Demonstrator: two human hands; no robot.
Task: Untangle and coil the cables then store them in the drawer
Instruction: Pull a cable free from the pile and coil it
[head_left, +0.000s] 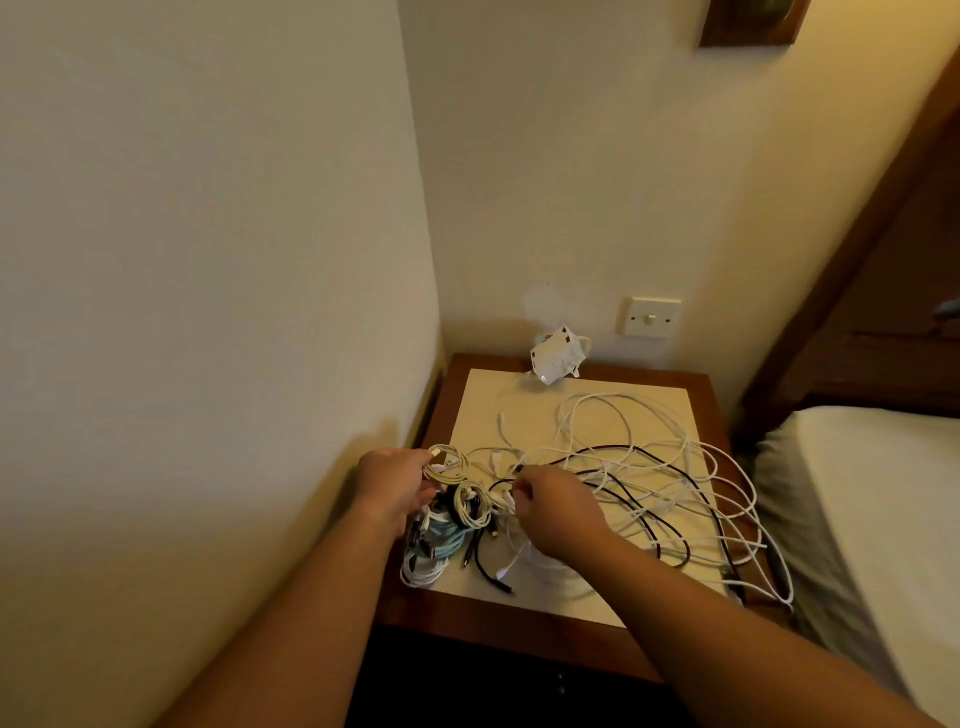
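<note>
So here's where things stand: the left hand (397, 486) is at about 9 o'clock on the bench (519, 631), fingers (422, 457) curled round a small white coil (447, 464) held just above the pile of coiled cables (441, 540) sitting at the 7 o'clock corner. The right hand (553, 512) is just beside it toward the middle, fingers closed in a pinch on a white strand (511, 500), nothing else in that hand as far as I can see. The bit that matters: everything not yet sorted, the loose tangle (649, 462) of white and black loops, lies off to 2–3 o'clock from the right hand, stretched long-ways across the bench, with a few white loops hanging over the 3–4 o'clock edge next to the bed (883, 493). So the right hand is clearly the nearer one for drawing slack, and I'd guess the strand gets fed leftward to the left hand for winding. My worry is the black cable crossing over the white loops, which could snag if pulled hard. There's a white adapter (557, 361) at 12 o'clock, well apart from the hands. I can't really make out the drawer; the dark front below the bench is too murky.
</note>
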